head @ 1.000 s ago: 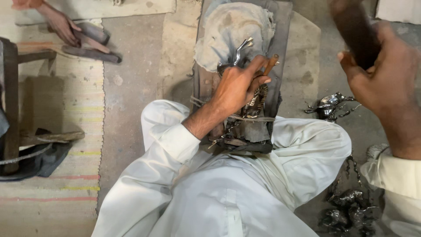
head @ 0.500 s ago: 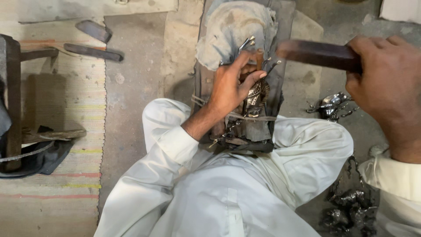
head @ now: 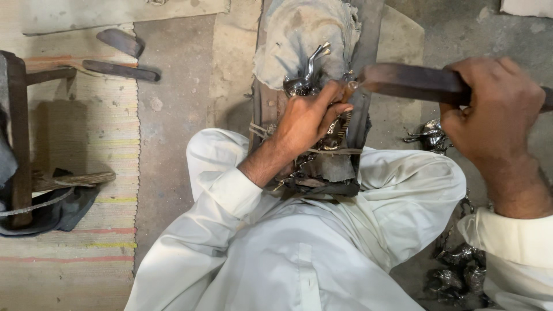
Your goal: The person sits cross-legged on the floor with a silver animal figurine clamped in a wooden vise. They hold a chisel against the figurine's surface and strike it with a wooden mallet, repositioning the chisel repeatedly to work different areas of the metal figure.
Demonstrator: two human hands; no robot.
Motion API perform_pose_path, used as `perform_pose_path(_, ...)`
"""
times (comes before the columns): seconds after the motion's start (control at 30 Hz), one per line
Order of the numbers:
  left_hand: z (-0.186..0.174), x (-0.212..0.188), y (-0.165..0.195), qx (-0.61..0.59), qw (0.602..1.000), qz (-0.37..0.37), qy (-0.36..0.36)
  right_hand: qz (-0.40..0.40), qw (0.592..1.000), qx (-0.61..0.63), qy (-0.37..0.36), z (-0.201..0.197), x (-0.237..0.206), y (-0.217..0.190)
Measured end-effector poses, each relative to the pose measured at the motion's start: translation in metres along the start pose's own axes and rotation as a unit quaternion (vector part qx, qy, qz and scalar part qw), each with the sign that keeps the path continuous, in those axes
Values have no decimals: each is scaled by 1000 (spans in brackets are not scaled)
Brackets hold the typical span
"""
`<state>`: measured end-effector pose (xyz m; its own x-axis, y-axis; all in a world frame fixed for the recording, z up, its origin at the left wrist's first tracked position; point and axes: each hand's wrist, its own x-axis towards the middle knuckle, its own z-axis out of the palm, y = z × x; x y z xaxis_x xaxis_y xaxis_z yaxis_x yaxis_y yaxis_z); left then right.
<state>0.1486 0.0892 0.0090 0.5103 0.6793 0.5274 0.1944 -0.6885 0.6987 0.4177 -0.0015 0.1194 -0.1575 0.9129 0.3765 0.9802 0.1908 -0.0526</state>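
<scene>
Left hand [head: 308,118] closed around a shiny metal casting [head: 305,78], pinning it on the cloth-padded block [head: 299,29] between the knees. Right hand [head: 495,109] fisted on a dark wooden mallet [head: 403,80], head touching, possibly, a punch. Step: striking. Next blow needs a steady hold.

The floor [head: 173,132] is bare, grey and dusty, with small stones and stains. A striped woven mat [head: 80,253] covers its left part, pale with thin bands of red, yellow and blue. A dark wooden stool frame [head: 20,138] stands on the mat's left edge, and a dark cloth [head: 63,213] lies bunched at the foot of the frame. Beyond the mat's far edge lies a pale flat slab [head: 115,11]. Two dark sandals [head: 118,55] lie at the mat's far right corner, near the slab. Light is soft and even, with weak shadows.
</scene>
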Motion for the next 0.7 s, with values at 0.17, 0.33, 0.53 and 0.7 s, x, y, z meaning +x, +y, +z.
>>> perform_pose_path(0.17, 2, -2, 0, 31, 999, -6, -19, -43, 994, -95, 35, -7, -1, -5)
perform_pose_path(0.33, 2, -2, -1, 24, 999, -4, -24, -48, 991, -126, 9, -11, -6, -5)
perform_pose_path(0.53, 2, -2, 0, 42, 998, -31, -40, -57, 990, -131, -21, -12, -4, -5)
perform_pose_path(0.7, 2, -1, 1, 14, 1000, 13, -3, -26, 993, -103, -51, -29, 0, -13)
